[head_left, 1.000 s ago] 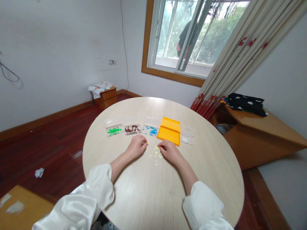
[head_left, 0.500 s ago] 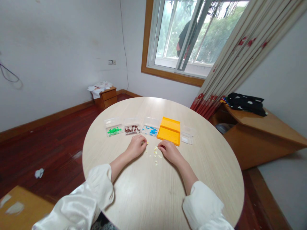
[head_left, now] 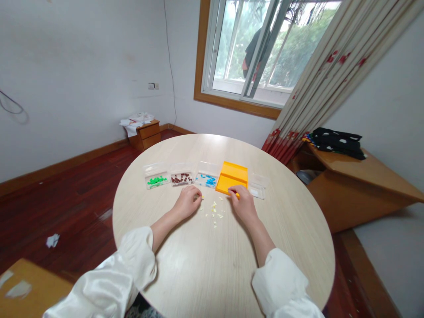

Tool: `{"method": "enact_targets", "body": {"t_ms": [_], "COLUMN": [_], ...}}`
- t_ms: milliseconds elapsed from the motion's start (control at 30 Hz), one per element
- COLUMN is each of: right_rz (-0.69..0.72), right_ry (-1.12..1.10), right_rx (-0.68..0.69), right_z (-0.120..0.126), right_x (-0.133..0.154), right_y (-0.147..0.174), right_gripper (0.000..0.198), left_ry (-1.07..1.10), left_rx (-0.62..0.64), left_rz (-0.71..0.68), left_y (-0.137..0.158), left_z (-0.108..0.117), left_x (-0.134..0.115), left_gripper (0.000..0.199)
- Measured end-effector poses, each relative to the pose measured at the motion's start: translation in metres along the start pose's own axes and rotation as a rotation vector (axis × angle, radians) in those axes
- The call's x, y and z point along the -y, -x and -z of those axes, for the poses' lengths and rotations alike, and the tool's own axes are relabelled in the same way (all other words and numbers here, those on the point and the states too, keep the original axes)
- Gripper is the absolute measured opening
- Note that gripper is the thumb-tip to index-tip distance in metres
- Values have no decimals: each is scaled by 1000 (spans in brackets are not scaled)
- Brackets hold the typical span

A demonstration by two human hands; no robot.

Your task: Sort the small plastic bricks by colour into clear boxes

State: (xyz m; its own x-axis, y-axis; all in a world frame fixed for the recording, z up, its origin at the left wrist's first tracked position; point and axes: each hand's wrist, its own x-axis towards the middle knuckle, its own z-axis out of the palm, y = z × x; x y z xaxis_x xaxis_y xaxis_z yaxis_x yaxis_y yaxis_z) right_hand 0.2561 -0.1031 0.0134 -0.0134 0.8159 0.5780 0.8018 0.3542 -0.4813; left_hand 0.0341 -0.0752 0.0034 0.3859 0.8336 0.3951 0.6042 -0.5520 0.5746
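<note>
Pieces (head_left: 213,210), tiny, pale yellow and seemingly plastic, are scattered on the round, pale wood-grain desk (head_left: 205,265), between the two hands. The left hand (head_left: 188,202) is rested to the left of this scatter, its grip curled nearly together, and a bright yellow bit (head_left: 202,197) is seen at its fingertips; whether it is pinched or merely touched cannot be told. The right hand (head_left: 244,204) is held at the near edge of the open, rectangular yellow plastic box (head_left: 230,181), with thumb and forefinger brought close together; whether anything is gripped there cannot be made out. Beyond the left hand, green pieces (head_left: 157,181), brown pieces (head_left: 182,179) and blue pieces (head_left: 209,180) are kept in three separate open clear plastic boxes (head_left: 154,168). Another clear plastic container (head_left: 260,180), partly hidden by the right hand, is placed just right of the yellow box. The step in hand is judged to be the handling of small pieces beside that box; by the same judgement, a fine, light fingertip pinch is called for.
</note>
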Motion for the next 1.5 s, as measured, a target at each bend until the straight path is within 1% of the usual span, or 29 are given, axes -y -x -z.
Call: {"method": "enact_targets", "body": {"t_ms": [100, 200, 367, 567, 667, 733, 833, 900, 967, 1033, 1200, 1333, 1400, 1500], "right_rz": [-66, -120, -148, -145, -94, -51, 22, 73, 105, 112, 85, 72, 47, -33], "right_ry": [10, 33, 48, 50, 24, -11, -61, -80, -95, -98, -80, -45, -13, 40], "right_rx": [-142, -213, -238, -254, -232, -177, -13, 106, 176, 201, 190, 155, 100, -37], "right_z": [4, 5, 2, 2, 1, -2, -8, -13, -16, -18, -19, -17, -14, -6], "right_x": [-12, -22, -29, -28, -19, -9, 11, 22, 30, 32, 29, 26, 21, 5], "right_y": [-1, -1, 0, -1, -1, 0, 2, 3, 4, 4, 5, 5, 4, 2], "right_gripper": [20, 22, 25, 27, 25, 24, 23, 23, 23, 22, 18, 17, 18, 21], "left_ry": [6, 6, 9, 40, 99, 152, 221, 263, 307, 344, 398, 395, 362, 276], "left_rx": [0, 0, -14, -25, -50, -63, -69, -62, -52, -37, 2, 25, 30, 73], "left_rz": [-1, -3, 12, 74, 84, 102, 141, 140, 130, 127, 123, 117, 99, -10], "left_y": [0, 1, 1, 0, -2, -3, -7, -9, -12, -14, -18, -18, -17, -15], "left_z": [0, 1, 0, 1, 1, 0, -3, -6, -8, -11, -15, -15, -15, -14], "left_x": [-1, -2, -1, -2, -4, -7, -13, -17, -20, -21, -22, -22, -21, -18], "left_gripper": [9, 9, 9, 11, 12, 11, 10, 9, 10, 10, 10, 10, 11, 11]}}
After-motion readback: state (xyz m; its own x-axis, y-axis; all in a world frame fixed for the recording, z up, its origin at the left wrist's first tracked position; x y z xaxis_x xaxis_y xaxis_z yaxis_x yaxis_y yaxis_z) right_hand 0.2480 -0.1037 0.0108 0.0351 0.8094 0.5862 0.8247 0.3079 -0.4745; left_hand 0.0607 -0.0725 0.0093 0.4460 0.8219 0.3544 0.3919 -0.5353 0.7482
